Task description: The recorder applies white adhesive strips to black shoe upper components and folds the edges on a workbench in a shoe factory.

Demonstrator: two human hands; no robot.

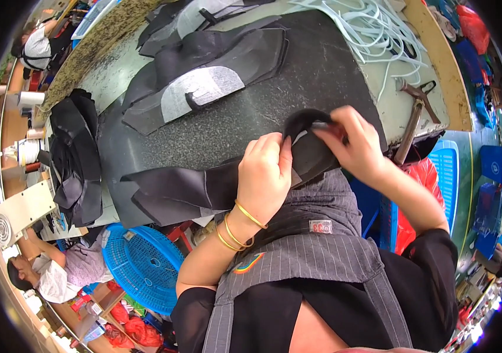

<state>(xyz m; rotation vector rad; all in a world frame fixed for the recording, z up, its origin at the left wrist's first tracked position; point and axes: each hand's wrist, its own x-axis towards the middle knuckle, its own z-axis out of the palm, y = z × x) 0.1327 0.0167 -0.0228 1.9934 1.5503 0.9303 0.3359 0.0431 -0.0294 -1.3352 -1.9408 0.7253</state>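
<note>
A soft black panel [177, 185], seemingly cut material in layers, lies along the near edge of the dark work board [168, 141]. My left hand [265, 170] pinches it with thumb and fingers near its middle. My right hand [357, 141] is closed on its right end, which curls up into a loop between both hands. A small pale spot shows inside the curl, partly hidden by my fingers. Farther back on the board rest similar black panels [257, 56], with a whitish half-round patch [204, 88] on top, and on it a small black tab.
A black stack [74, 159] lies left of the board. Pale blue strips [374, 35] tangle at back right, near a hammer [414, 115]. Blue baskets [145, 267] stand below the table, one with a red bag [418, 185]. A co-worker [80, 259] sits at lower left.
</note>
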